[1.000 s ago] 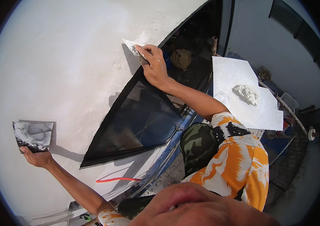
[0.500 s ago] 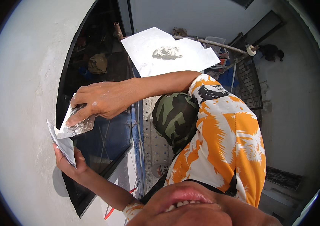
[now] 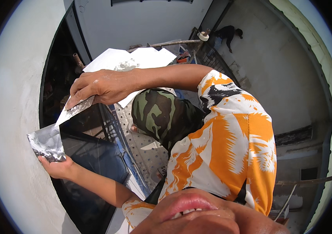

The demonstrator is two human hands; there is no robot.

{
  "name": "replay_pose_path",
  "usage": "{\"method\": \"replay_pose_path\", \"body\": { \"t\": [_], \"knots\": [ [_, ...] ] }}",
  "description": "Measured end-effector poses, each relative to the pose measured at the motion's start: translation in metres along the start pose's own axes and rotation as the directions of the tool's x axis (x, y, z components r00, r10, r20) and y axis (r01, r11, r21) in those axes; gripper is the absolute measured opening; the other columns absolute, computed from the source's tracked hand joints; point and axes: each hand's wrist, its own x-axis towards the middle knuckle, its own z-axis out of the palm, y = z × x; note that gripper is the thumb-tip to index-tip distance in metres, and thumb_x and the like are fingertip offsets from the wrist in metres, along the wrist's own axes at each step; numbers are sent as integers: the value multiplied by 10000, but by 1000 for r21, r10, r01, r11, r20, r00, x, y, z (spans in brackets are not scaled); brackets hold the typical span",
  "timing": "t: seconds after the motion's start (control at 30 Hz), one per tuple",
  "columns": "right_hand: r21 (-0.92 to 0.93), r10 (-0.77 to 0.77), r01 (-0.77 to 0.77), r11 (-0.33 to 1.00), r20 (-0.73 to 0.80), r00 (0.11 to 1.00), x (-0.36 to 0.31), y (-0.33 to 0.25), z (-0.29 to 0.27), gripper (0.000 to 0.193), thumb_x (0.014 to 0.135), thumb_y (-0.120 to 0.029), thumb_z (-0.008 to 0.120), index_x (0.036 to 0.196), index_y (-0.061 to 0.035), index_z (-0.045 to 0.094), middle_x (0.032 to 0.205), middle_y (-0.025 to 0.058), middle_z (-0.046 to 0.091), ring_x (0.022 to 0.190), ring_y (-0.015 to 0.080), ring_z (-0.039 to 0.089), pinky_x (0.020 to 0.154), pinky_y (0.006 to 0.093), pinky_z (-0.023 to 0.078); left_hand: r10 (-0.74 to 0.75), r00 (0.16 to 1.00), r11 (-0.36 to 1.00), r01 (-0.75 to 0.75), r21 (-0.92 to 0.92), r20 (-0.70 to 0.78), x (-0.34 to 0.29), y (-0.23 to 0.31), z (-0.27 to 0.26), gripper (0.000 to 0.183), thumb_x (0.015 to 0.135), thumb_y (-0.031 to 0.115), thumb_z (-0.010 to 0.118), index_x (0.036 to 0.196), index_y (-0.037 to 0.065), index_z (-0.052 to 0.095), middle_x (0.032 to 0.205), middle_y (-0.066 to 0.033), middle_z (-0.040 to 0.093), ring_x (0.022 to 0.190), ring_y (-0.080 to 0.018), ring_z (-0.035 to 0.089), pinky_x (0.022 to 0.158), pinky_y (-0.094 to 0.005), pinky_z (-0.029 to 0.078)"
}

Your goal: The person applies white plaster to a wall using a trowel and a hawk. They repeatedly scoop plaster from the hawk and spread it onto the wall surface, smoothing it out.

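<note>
My left hand grips the lower edge of a flat metal putty blade, close to the white wall. Grey-white putty is smeared across that blade's face. Above it, my right hand pinches a second metal scraper blade, fingers on its far side and thumb along the near one. This one tilts down to the left, and its tip meets the upper edge of the left blade; I cannot tell whether they press together. Beyond my right forearm, a mound of putty lies on a white board.
A pale wall runs along my left, beside a dark-framed glass opening. Below me is a perforated metal platform with my camouflage-covered knee above it. A scaffold pole crosses behind the board. Another person bends far below.
Both hands have shifted left, the left one lower. The left blade has turned its putty-smeared face into view, and the right blade has tilted. The view has swung, so the board appears further left.
</note>
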Motion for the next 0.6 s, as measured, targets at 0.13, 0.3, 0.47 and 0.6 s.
{"method": "replay_pose_path", "body": {
  "t": [0.13, 0.3, 0.47, 0.6],
  "knots": [
    [74, -126, 122, 990, 49, 991, 9, -27, 1, 554, 919, 0, 589, 1424, -226, 559, 1315, 197, 554, 1211, 351, 550, 965, 444, 490, -85, 817, 989, 138, -50, 571, -23, -36, 15, 430, 982, 233, 553, 1253, -101, 576, 1167, -183, 648, 1034, -284, 663, 882, -424, 549],
    [-225, 19, 23, 974, 183, 983, 11, 9, 4, 528, 893, -40, 605, 1390, -218, 589, 1254, 173, 580, 1143, 357, 584, 908, 444, 539, -354, 830, 863, 468, -193, 430, 4, -26, -20, 306, 983, 53, 515, 1258, -72, 560, 1153, -192, 640, 848, -231, 646, 653, -305, 519],
    [-328, 546, -537, 777, -72, 834, -55, 118, -17, 295, 1010, -172, 532, 1249, -57, 662, 1121, 167, 675, 1020, 351, 646, 868, 446, 518, -1, 904, 882, 201, -425, 427, 0, 55, -58, 316, 1028, 142, 464, 1229, -84, 557, 970, -122, 620, 724, -157, 569, 537, -252, 450],
    [39, 861, -886, 462, -259, 437, -121, 178, -16, 466, 964, -220, 590, 1291, 111, 569, 936, 281, 696, 852, 343, 688, 819, 426, 509, 146, 951, 989, -130, -74, 272, -48, 89, -37, 417, 1059, 208, 430, 1349, -83, 502, 1093, -162, 652, 947, -223, 681, 734, -350, 591]
  ]
}}
